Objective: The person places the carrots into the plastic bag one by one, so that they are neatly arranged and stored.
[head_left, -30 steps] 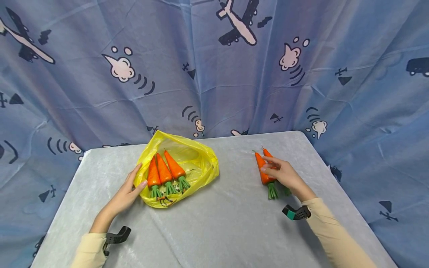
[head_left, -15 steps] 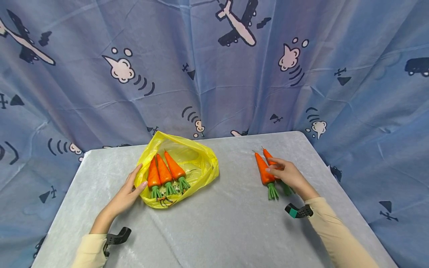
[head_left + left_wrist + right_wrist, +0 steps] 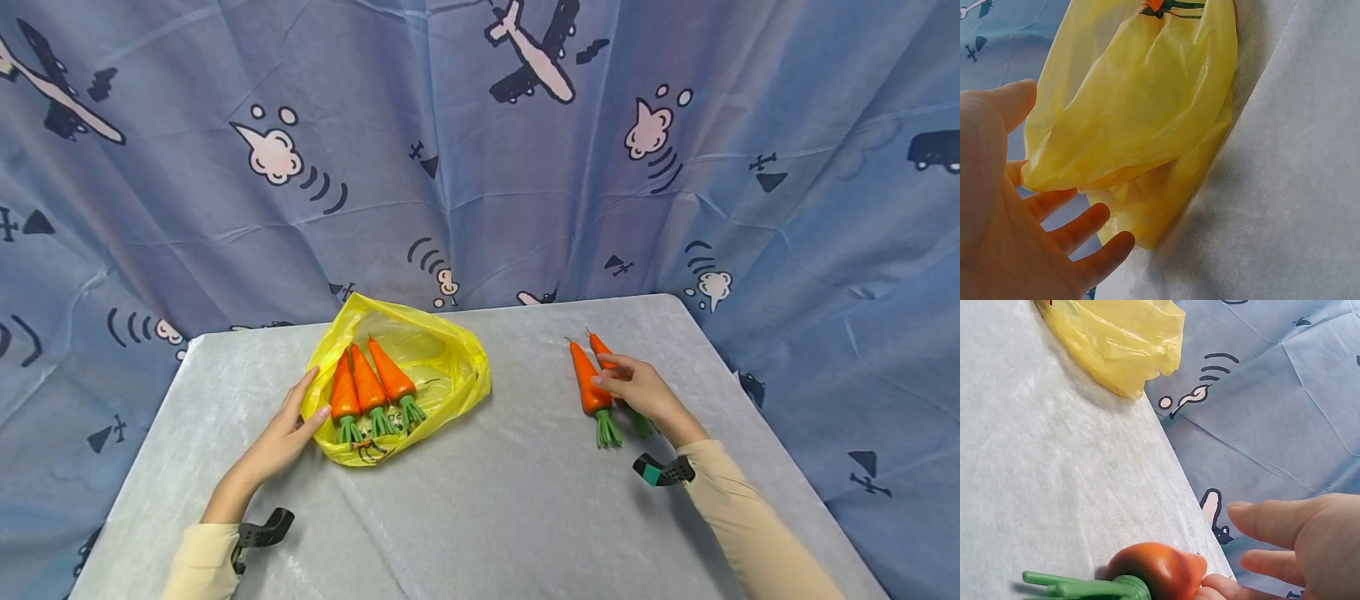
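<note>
Lower left of the frame, I see the left hand [image 3: 276,442] spread against a yellow bag [image 3: 467,367] holding three carrots [image 3: 369,382], while at right the right hand [image 3: 647,393], thumb and fingers parted, hangs over two carrots [image 3: 585,372] on the table [image 3: 487,517], a blue curtain [image 3: 465,142] behind.

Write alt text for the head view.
An open yellow bag holding three carrots lies on a grey table, a person's left hand touching the bag's side. The right hand is at two more carrots. A patterned blue cloth hangs behind.
</note>
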`<state>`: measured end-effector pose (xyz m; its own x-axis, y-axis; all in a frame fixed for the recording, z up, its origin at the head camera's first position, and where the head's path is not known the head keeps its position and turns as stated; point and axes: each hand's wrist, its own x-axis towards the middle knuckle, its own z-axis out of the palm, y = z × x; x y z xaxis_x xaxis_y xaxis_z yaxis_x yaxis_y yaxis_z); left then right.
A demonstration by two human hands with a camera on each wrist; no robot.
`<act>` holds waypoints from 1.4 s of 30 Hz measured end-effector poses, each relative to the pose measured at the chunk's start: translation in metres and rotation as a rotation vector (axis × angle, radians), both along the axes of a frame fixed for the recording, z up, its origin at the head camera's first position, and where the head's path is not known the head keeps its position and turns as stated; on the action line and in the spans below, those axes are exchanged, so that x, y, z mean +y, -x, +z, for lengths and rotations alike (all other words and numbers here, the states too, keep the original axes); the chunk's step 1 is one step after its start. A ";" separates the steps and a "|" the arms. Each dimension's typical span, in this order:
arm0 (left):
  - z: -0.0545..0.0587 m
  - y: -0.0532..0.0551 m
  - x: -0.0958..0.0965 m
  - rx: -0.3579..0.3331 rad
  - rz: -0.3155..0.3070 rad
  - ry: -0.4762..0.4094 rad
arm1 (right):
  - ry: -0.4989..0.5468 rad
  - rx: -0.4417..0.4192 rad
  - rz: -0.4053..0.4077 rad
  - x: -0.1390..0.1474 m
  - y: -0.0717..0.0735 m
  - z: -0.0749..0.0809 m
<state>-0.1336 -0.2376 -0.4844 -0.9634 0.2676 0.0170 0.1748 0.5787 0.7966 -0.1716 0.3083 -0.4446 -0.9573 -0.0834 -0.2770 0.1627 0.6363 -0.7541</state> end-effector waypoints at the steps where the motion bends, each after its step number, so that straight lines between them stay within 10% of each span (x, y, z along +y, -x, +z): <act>1: 0.000 0.000 0.000 -0.002 -0.001 -0.001 | 0.005 -0.004 -0.001 0.000 0.000 0.000; 42: -0.002 0.000 -0.003 -0.010 0.018 0.010 | 0.000 -0.035 -0.041 -0.026 0.015 -0.031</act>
